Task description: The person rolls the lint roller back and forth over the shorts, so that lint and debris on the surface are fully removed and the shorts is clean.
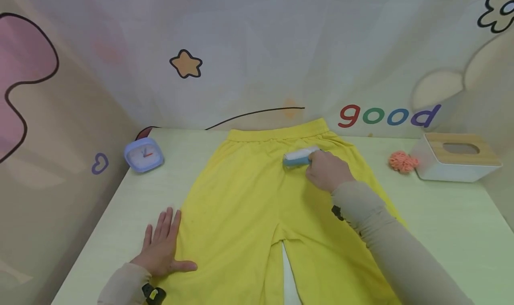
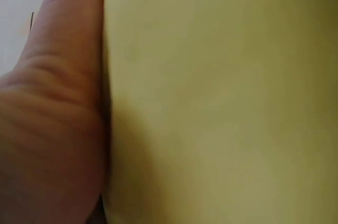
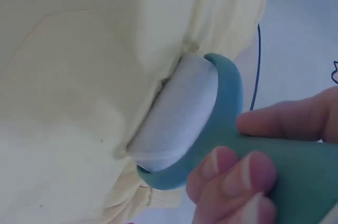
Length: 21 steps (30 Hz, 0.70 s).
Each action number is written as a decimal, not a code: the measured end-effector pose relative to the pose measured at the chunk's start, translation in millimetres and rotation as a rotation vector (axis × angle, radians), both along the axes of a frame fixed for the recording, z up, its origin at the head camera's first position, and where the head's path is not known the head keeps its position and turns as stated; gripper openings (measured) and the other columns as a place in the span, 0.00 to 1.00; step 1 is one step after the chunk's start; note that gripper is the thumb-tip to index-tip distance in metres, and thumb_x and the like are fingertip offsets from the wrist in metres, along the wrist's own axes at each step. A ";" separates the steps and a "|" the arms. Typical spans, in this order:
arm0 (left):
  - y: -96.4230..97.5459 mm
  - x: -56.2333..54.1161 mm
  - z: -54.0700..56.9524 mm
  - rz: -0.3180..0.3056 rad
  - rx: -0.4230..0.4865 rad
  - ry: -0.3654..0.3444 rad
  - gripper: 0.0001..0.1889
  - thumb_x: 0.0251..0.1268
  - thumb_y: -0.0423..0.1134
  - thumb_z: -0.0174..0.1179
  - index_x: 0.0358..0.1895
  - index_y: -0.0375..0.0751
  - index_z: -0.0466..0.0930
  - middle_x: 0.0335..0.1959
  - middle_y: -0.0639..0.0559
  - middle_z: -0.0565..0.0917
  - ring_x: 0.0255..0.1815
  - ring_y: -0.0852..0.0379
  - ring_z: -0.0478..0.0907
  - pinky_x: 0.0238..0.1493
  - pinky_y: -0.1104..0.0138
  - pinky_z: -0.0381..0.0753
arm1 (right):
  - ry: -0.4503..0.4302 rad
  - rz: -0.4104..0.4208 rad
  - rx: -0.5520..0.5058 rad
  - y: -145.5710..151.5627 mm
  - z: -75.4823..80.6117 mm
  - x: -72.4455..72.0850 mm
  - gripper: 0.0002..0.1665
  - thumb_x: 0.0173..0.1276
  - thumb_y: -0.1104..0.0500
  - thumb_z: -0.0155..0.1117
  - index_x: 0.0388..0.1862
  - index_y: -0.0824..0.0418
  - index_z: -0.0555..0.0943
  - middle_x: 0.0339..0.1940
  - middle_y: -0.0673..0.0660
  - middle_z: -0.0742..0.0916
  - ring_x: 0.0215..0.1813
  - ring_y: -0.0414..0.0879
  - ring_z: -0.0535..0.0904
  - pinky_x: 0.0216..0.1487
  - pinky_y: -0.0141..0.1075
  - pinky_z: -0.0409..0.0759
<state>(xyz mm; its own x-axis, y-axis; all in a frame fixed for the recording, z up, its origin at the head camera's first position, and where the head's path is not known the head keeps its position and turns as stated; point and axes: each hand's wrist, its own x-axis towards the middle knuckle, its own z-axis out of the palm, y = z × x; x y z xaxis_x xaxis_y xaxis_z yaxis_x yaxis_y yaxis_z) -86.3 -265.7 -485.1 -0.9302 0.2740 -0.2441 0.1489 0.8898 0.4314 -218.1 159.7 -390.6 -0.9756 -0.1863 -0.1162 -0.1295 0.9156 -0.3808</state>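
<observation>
While head view hides roller handle [image 3: 303, 168] | right wrist: fingers [image 3: 251, 175] grip it

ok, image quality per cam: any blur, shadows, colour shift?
Head: soft light, shadow on the yellow pants below the right hand, no strong glare. Left wrist: pants blurred, left hand dim. Right wrist: roller fairly sharp, pants washed out to pale cream.

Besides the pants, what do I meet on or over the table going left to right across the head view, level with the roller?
Clock → roller → right hand → coral tuft → tissue box.
</observation>
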 end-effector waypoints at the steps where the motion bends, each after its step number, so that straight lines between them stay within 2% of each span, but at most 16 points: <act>1: 0.6 0.1 0.1 0.002 0.008 -0.002 0.74 0.38 0.75 0.66 0.77 0.37 0.27 0.76 0.34 0.25 0.76 0.36 0.21 0.66 0.39 0.18 | 0.006 -0.008 0.001 -1.2 -1.5 -0.7 0.09 0.62 0.64 0.47 0.21 0.59 0.68 0.19 0.55 0.72 0.20 0.48 0.67 0.21 0.39 0.65; 4: 2.3 0.6 2.4 0.006 0.008 -0.013 0.74 0.38 0.74 0.66 0.77 0.37 0.27 0.76 0.34 0.25 0.76 0.36 0.21 0.66 0.39 0.18 | 0.036 -0.037 0.001 -1.5 -16.1 4.9 0.08 0.69 0.61 0.47 0.33 0.61 0.74 0.19 0.57 0.74 0.20 0.50 0.70 0.19 0.40 0.66; 6: 3.3 1.2 4.8 0.007 -0.005 -0.020 0.74 0.38 0.74 0.67 0.77 0.36 0.27 0.76 0.33 0.25 0.76 0.36 0.21 0.66 0.38 0.19 | 0.082 -0.048 -0.010 1.0 -30.3 12.9 0.14 0.72 0.60 0.47 0.48 0.64 0.77 0.17 0.58 0.75 0.17 0.50 0.70 0.17 0.41 0.66; 9: 2.0 0.2 6.2 0.007 -0.015 -0.019 0.75 0.37 0.74 0.67 0.77 0.36 0.27 0.76 0.33 0.25 0.76 0.35 0.22 0.66 0.37 0.21 | 0.151 -0.065 -0.046 7.4 -48.5 24.0 0.25 0.73 0.58 0.48 0.67 0.63 0.72 0.16 0.59 0.76 0.15 0.50 0.68 0.14 0.41 0.66; 12: 0.6 -0.2 1.8 0.007 0.004 -0.011 0.74 0.37 0.74 0.66 0.77 0.37 0.27 0.76 0.33 0.26 0.76 0.35 0.21 0.66 0.37 0.20 | 0.192 -0.071 -0.069 18.9 -56.0 31.5 0.27 0.74 0.55 0.48 0.70 0.60 0.70 0.17 0.57 0.75 0.16 0.48 0.67 0.14 0.39 0.65; 16: -0.2 2.2 -2.6 0.013 0.006 -0.001 0.75 0.36 0.75 0.66 0.77 0.38 0.27 0.76 0.34 0.26 0.76 0.37 0.21 0.66 0.38 0.19 | 0.182 -0.068 -0.097 34.5 -42.1 42.3 0.27 0.76 0.50 0.49 0.71 0.56 0.70 0.19 0.54 0.75 0.19 0.47 0.67 0.17 0.38 0.65; 21: 1.1 1.6 -0.7 0.019 -0.021 -0.004 0.75 0.36 0.76 0.65 0.77 0.38 0.27 0.77 0.34 0.25 0.76 0.36 0.22 0.66 0.38 0.19 | 0.137 -0.045 -0.120 51.9 -1.8 69.6 0.28 0.77 0.49 0.50 0.70 0.60 0.70 0.14 0.51 0.71 0.16 0.45 0.64 0.15 0.37 0.63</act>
<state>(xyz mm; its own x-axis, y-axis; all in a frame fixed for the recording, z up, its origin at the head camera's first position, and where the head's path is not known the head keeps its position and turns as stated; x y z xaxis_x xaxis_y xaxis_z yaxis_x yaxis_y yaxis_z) -84.8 -264.7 -485.9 -0.9341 0.2513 -0.2535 0.1305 0.9014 0.4128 -148.5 211.7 -392.4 -0.9883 -0.1471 0.0391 -0.1482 0.8707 -0.4689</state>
